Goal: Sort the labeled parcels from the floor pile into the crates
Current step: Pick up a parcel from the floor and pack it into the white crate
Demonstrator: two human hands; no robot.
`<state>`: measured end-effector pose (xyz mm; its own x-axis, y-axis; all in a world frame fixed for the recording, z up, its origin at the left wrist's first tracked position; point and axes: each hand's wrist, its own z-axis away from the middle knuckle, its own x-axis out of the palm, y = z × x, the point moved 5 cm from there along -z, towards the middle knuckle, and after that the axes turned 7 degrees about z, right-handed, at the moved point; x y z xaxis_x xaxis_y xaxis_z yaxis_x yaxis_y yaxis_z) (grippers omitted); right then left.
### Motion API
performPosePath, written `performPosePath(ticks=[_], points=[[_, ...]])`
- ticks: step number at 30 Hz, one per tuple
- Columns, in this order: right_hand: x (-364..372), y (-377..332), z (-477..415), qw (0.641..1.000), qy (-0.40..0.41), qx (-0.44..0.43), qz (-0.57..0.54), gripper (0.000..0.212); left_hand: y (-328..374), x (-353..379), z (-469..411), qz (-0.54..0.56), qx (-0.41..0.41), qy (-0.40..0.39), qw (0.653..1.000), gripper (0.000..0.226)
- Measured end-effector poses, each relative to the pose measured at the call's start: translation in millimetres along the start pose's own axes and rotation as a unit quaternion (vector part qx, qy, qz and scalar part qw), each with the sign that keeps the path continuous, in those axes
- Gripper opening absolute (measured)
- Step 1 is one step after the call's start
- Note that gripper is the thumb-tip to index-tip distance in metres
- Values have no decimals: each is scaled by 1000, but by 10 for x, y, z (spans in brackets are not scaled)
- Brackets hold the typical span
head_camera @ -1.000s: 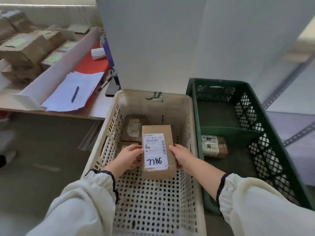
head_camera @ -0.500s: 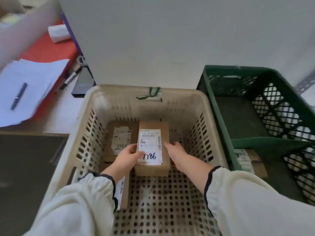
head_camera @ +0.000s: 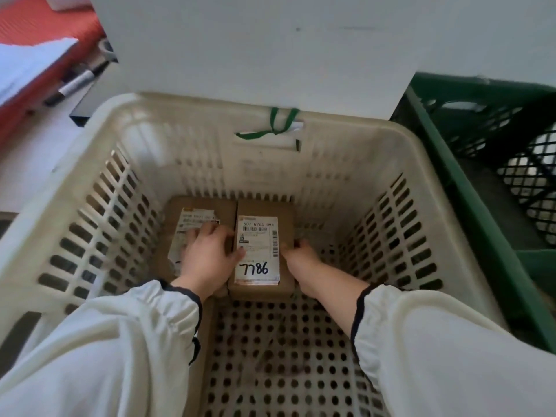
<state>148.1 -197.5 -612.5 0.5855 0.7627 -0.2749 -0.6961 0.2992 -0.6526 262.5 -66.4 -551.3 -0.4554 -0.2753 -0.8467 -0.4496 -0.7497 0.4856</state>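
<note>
Both hands clasp the brown parcel (head_camera: 264, 251) marked 7786: the left hand (head_camera: 207, 257) presses its left side with the thumb on the label, and the right hand (head_camera: 301, 260) grips its right edge. The parcel sits low at the far end of the beige crate (head_camera: 99, 188), just beside a second labeled parcel (head_camera: 192, 218) on its left. A green crate (head_camera: 487, 182) stands to the right.

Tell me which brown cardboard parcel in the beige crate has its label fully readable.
The right-hand brown cardboard parcel, handwritten 7786, held between both hands; the left hand covers its neighbour's label.
</note>
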Motion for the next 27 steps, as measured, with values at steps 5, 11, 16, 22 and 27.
performPosePath(ticks=[5, 11, 16, 22, 27], points=[[69, 97, -104, 1000, 9, 1, 13, 53, -56, 123, -9, -29, 13, 44, 999, 50], [52, 80, -109, 997, 32, -26, 65, 56, -92, 180, -33, -23, 9, 51, 998, 48], [-77, -136, 175, 987, 71, -34, 140, 63, 25, 60, 38, -34, 0, 11, 999, 52], [-369, -568, 1015, 947, 53, -143, 281, 57, 270, -426, 425, 47, -15, -54, 997, 64], [-987, -1063, 2026, 915, 36, -179, 359, 49, 681, -1355, 1031, 64, -24, -113, 991, 57]])
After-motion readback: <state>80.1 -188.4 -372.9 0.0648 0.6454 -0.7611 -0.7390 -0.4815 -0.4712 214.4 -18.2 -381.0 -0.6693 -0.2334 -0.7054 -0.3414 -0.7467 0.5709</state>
